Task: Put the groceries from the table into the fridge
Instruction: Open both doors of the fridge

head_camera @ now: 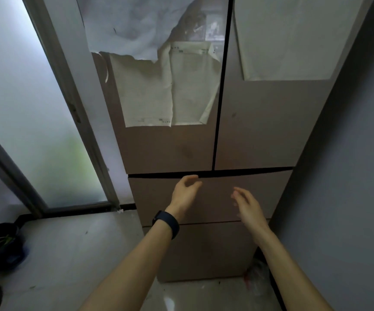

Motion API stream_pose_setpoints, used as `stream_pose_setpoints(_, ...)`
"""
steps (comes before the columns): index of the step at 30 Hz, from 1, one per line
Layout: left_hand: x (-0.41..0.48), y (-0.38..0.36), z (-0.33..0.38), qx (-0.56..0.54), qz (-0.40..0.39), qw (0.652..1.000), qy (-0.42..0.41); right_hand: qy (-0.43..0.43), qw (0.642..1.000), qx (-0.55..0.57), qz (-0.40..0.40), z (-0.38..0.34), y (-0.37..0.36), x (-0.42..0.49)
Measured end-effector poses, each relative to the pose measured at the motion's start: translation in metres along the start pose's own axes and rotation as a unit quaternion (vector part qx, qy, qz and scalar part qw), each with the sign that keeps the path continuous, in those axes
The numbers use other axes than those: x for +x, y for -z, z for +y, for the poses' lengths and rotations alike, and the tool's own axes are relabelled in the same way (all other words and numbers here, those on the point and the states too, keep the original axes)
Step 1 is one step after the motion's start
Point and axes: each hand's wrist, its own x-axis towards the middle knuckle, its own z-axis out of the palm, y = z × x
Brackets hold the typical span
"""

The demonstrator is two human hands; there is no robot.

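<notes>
Before closed fridge [237, 135], empty hands, pale floor [73, 254]

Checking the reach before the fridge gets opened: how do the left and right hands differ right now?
The left hand wears a dark wristband; the right hand is bare at the wrist. The left hand reaches higher, its fingers near the gap above the upper drawer; the right hand sits lower, over the drawer front. Both are open and hold nothing.
</notes>
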Motion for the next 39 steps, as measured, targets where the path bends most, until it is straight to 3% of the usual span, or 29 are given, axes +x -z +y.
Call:
stream_pose_setpoints(3,0.031,-0.009,0.009,-0.226,0.009,0.967,0.121,-0.114,0.961,0.253,-0.019,-0.012,-0.007,0.04)
stream_pose_setpoints(7,0.054,-0.022,0.015,-0.402,0.044,0.902,0.154,-0.163,0.887,0.431,-0.004,-0.022,-0.011,0.084)
stream_pose_setpoints(13,0.076,-0.038,0.018,-0.542,0.081,0.827,0.125,-0.192,0.831,0.522,0.023,-0.039,-0.016,0.127)
stream_pose_setpoints(18,0.091,-0.051,0.02,-0.577,0.097,0.802,0.12,-0.204,0.807,0.553,0.042,-0.049,-0.023,0.145)
stream_pose_setpoints(28,0.109,-0.061,0.013,-0.564,0.072,0.814,0.119,-0.178,0.798,0.575,0.019,-0.045,-0.048,0.159)
stream_pose_setpoints(34,0.107,-0.04,0.0,-0.448,0.025,0.886,0.115,-0.177,0.847,0.5,0.008,-0.037,-0.037,0.154)
stream_pose_setpoints(39,0.103,-0.034,0.003,-0.422,0.022,0.899,0.113,-0.175,0.872,0.457,0.025,-0.039,-0.036,0.149)
